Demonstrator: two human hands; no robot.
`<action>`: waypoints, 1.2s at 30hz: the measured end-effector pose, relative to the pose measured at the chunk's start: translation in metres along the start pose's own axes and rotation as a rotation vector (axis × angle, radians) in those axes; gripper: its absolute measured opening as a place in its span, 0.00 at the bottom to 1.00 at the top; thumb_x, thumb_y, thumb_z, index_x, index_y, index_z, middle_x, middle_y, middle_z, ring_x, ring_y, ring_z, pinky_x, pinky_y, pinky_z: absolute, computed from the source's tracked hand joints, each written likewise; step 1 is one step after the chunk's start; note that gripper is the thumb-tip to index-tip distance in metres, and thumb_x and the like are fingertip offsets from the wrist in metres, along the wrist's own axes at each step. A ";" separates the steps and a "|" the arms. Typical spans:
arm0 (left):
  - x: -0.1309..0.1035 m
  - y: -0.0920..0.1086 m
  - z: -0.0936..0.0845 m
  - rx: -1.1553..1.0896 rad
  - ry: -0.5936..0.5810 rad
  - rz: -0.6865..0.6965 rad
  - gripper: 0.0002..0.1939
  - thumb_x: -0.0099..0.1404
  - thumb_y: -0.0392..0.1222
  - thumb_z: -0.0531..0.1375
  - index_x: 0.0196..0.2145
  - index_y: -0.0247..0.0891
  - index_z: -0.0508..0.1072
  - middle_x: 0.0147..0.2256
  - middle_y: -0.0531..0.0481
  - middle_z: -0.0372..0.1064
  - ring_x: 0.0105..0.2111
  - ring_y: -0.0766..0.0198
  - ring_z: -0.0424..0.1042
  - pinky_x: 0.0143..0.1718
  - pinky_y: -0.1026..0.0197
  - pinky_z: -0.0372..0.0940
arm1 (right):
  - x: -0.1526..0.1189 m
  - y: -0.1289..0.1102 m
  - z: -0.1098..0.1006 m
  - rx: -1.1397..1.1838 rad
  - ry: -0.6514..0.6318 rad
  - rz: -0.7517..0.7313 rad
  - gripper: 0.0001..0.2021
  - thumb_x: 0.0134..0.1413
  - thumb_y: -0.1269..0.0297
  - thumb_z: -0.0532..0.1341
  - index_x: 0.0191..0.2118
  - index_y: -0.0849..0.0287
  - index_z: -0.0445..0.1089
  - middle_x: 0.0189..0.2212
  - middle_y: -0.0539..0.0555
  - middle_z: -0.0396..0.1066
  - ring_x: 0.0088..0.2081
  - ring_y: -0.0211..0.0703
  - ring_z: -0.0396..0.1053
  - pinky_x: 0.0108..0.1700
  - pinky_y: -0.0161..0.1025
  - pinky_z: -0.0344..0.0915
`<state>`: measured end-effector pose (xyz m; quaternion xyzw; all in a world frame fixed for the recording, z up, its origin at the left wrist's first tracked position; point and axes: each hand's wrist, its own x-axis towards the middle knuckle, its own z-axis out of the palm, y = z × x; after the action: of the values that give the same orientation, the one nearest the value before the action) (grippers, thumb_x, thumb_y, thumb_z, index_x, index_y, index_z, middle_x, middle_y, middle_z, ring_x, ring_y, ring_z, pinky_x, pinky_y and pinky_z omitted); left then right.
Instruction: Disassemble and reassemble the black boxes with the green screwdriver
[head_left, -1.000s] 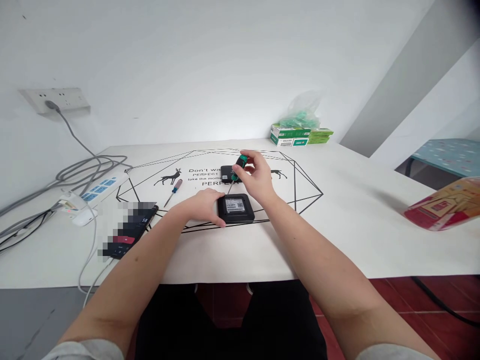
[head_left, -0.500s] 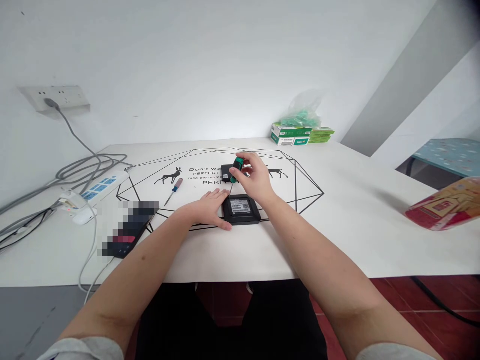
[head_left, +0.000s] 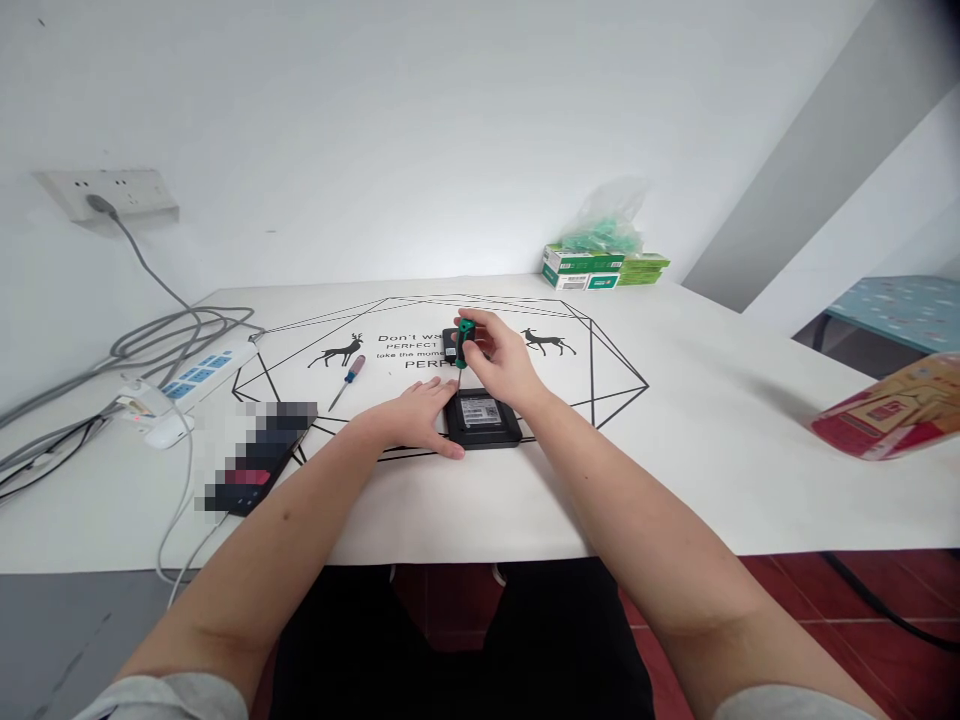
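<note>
A flat black device (head_left: pixel 484 420) with a white label lies on the white table. My right hand (head_left: pixel 501 358) is closed round the handle of a green and black screwdriver (head_left: pixel 465 342), which stands nearly upright with its tip at the device's upper left corner. Along the device's left edge rests my left hand (head_left: pixel 420 418), fingers spread and thumb near the lower left corner. Another small black item (head_left: pixel 450 345) sits behind the screwdriver, partly hidden by my right hand.
A second screwdriver (head_left: pixel 350 378) lies left of my hands, near a phone (head_left: pixel 266 455). Further left are a power strip (head_left: pixel 202 378) and cables. Green and white boxes (head_left: pixel 581 265) stand at the back, and a red and tan package (head_left: pixel 889 410) is at the right.
The green screwdriver has gone from leaning right to nearly upright, its handle moving slightly left with my right hand. My left hand has stayed in place.
</note>
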<state>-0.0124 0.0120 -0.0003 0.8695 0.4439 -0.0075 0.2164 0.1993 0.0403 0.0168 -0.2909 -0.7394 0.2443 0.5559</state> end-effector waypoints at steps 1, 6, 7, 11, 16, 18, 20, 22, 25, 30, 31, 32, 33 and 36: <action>0.000 0.000 -0.001 0.002 -0.003 -0.004 0.73 0.54 0.80 0.69 0.82 0.37 0.45 0.80 0.26 0.41 0.80 0.28 0.37 0.77 0.29 0.45 | 0.000 0.000 0.000 0.026 -0.022 0.013 0.22 0.66 0.63 0.59 0.64 0.49 0.70 0.58 0.59 0.78 0.54 0.52 0.80 0.55 0.56 0.81; -0.001 0.001 -0.002 0.017 -0.008 -0.012 0.72 0.54 0.81 0.68 0.81 0.39 0.46 0.80 0.29 0.42 0.80 0.26 0.39 0.77 0.30 0.46 | 0.002 0.000 -0.001 -0.074 -0.016 -0.093 0.21 0.65 0.68 0.55 0.59 0.48 0.74 0.53 0.57 0.74 0.55 0.52 0.74 0.60 0.59 0.77; -0.001 0.001 -0.002 0.017 -0.003 -0.011 0.72 0.53 0.81 0.68 0.81 0.38 0.47 0.80 0.29 0.43 0.80 0.26 0.40 0.77 0.30 0.47 | 0.003 -0.001 -0.001 -0.113 0.010 -0.127 0.21 0.65 0.70 0.54 0.58 0.48 0.75 0.50 0.58 0.72 0.54 0.51 0.73 0.60 0.59 0.77; -0.001 0.002 -0.002 0.024 -0.002 -0.005 0.73 0.54 0.82 0.68 0.81 0.36 0.47 0.80 0.27 0.43 0.80 0.26 0.40 0.77 0.32 0.47 | 0.003 -0.002 -0.001 -0.154 0.060 -0.162 0.21 0.66 0.74 0.52 0.55 0.49 0.76 0.44 0.57 0.68 0.47 0.49 0.71 0.51 0.54 0.78; -0.002 0.006 -0.005 0.055 -0.038 -0.015 0.73 0.55 0.81 0.67 0.81 0.37 0.43 0.80 0.29 0.41 0.80 0.28 0.39 0.78 0.33 0.45 | 0.002 -0.006 -0.001 -0.077 0.030 -0.069 0.16 0.62 0.69 0.59 0.54 0.49 0.73 0.51 0.57 0.71 0.44 0.48 0.71 0.45 0.51 0.78; -0.003 0.009 -0.007 0.053 -0.038 -0.005 0.72 0.55 0.80 0.67 0.81 0.37 0.44 0.80 0.29 0.44 0.79 0.28 0.42 0.77 0.34 0.47 | 0.002 -0.008 0.000 -0.040 0.031 -0.021 0.14 0.61 0.64 0.64 0.52 0.50 0.72 0.51 0.56 0.72 0.45 0.48 0.72 0.47 0.51 0.78; -0.004 0.011 -0.009 0.049 -0.029 0.009 0.70 0.56 0.78 0.67 0.81 0.36 0.46 0.78 0.28 0.48 0.78 0.27 0.47 0.75 0.34 0.51 | 0.002 -0.010 0.002 -0.014 0.045 0.027 0.16 0.58 0.59 0.70 0.50 0.50 0.70 0.49 0.55 0.74 0.45 0.49 0.73 0.49 0.52 0.78; -0.005 0.013 -0.011 0.046 -0.022 0.013 0.69 0.56 0.77 0.68 0.80 0.34 0.47 0.78 0.27 0.49 0.77 0.26 0.48 0.75 0.34 0.53 | 0.002 -0.011 0.003 -0.001 0.060 0.069 0.18 0.55 0.58 0.73 0.48 0.49 0.69 0.46 0.53 0.75 0.45 0.49 0.74 0.50 0.54 0.78; -0.006 0.014 -0.012 0.040 -0.041 -0.007 0.71 0.56 0.78 0.67 0.81 0.33 0.45 0.79 0.27 0.44 0.78 0.26 0.44 0.76 0.34 0.49 | 0.001 -0.009 0.004 0.032 0.050 0.075 0.17 0.59 0.58 0.70 0.51 0.49 0.67 0.48 0.54 0.77 0.46 0.49 0.77 0.54 0.57 0.78; -0.006 0.012 -0.010 0.039 -0.067 -0.036 0.75 0.55 0.81 0.66 0.82 0.34 0.40 0.81 0.28 0.36 0.81 0.30 0.35 0.78 0.34 0.42 | -0.001 -0.006 0.001 0.055 -0.041 0.030 0.19 0.68 0.63 0.58 0.62 0.47 0.68 0.57 0.57 0.77 0.55 0.53 0.78 0.60 0.60 0.77; -0.005 0.011 -0.009 0.040 -0.067 -0.040 0.75 0.55 0.82 0.66 0.82 0.34 0.39 0.81 0.28 0.35 0.81 0.30 0.34 0.78 0.34 0.42 | 0.000 -0.005 0.000 0.021 -0.044 0.003 0.20 0.69 0.64 0.57 0.63 0.48 0.69 0.57 0.57 0.77 0.57 0.53 0.77 0.62 0.60 0.76; -0.005 0.010 -0.009 0.040 -0.067 -0.043 0.76 0.55 0.82 0.66 0.82 0.34 0.39 0.81 0.28 0.34 0.81 0.30 0.33 0.79 0.34 0.41 | 0.000 -0.004 -0.001 -0.020 -0.038 -0.038 0.20 0.69 0.66 0.56 0.62 0.48 0.71 0.58 0.58 0.76 0.60 0.54 0.75 0.64 0.61 0.74; -0.005 0.010 -0.008 0.041 -0.067 -0.046 0.76 0.55 0.82 0.66 0.82 0.34 0.40 0.81 0.29 0.34 0.81 0.29 0.33 0.79 0.34 0.41 | 0.001 -0.003 -0.001 -0.060 -0.021 -0.086 0.20 0.68 0.68 0.55 0.61 0.48 0.72 0.58 0.58 0.75 0.61 0.54 0.74 0.65 0.62 0.73; -0.004 0.008 -0.007 0.045 -0.062 -0.051 0.76 0.54 0.83 0.66 0.82 0.34 0.41 0.81 0.30 0.36 0.80 0.27 0.34 0.79 0.33 0.42 | 0.003 0.000 -0.002 -0.134 0.045 -0.179 0.21 0.68 0.72 0.53 0.58 0.48 0.75 0.55 0.59 0.70 0.57 0.52 0.72 0.62 0.61 0.74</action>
<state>-0.0096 0.0075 0.0103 0.8620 0.4586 -0.0497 0.2103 0.2003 0.0423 0.0194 -0.2657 -0.7644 0.1370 0.5713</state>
